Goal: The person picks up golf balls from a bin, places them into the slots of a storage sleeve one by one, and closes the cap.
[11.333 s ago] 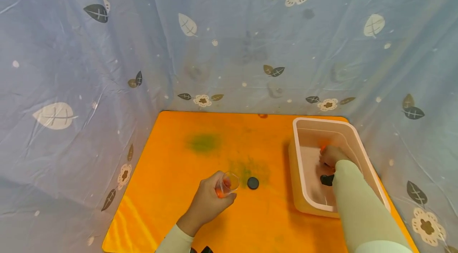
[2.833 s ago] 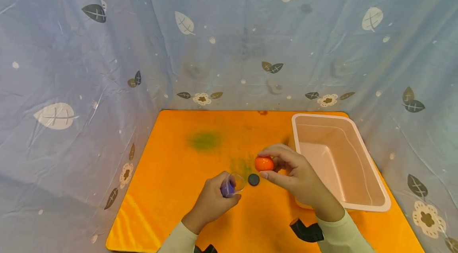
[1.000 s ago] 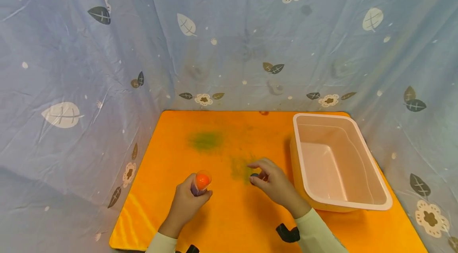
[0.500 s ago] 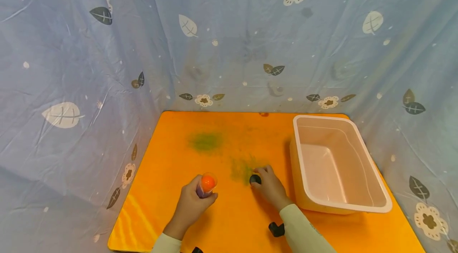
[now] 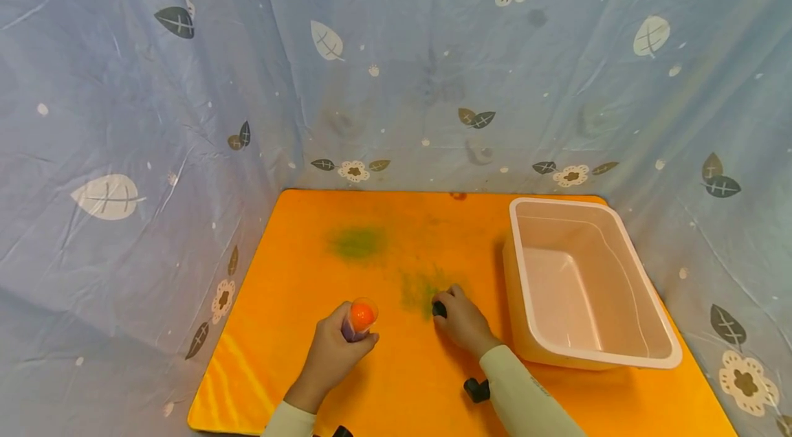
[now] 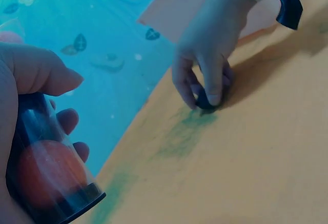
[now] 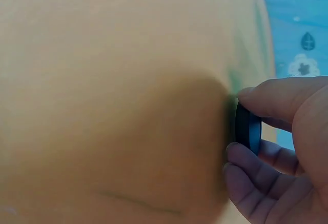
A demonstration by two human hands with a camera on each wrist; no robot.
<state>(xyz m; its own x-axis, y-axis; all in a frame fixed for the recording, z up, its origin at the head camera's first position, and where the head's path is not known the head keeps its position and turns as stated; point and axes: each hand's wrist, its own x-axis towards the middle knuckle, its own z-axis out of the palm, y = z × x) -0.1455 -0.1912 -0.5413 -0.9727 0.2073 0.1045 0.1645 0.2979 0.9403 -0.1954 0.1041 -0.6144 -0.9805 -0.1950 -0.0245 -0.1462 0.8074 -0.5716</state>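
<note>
My left hand (image 5: 334,349) grips a clear plastic tube (image 5: 355,334) upright at the front centre. An orange ball (image 5: 362,314) fills its mouth, with purple showing beneath. In the left wrist view a reddish-orange ball (image 6: 53,172) lies low in the tube, just above the black base (image 6: 77,208). The fingers cover the tube's middle. To the right, my right hand (image 5: 467,323) pinches a round black cap (image 7: 248,129) on edge between thumb and fingers, close over the table beside a green smudge.
A pale pink plastic bin (image 5: 522,272), its inside bare, stands on the right of the orange tabletop (image 5: 396,224). Green stains (image 5: 357,243) mark the surface. A blue patterned curtain (image 5: 396,93) closes off the back and sides.
Earlier the right hand reached into the bin, then held the orange ball, which now sits in the tube's mouth. It has since closed its fingers on the black cap, tipping it up.
</note>
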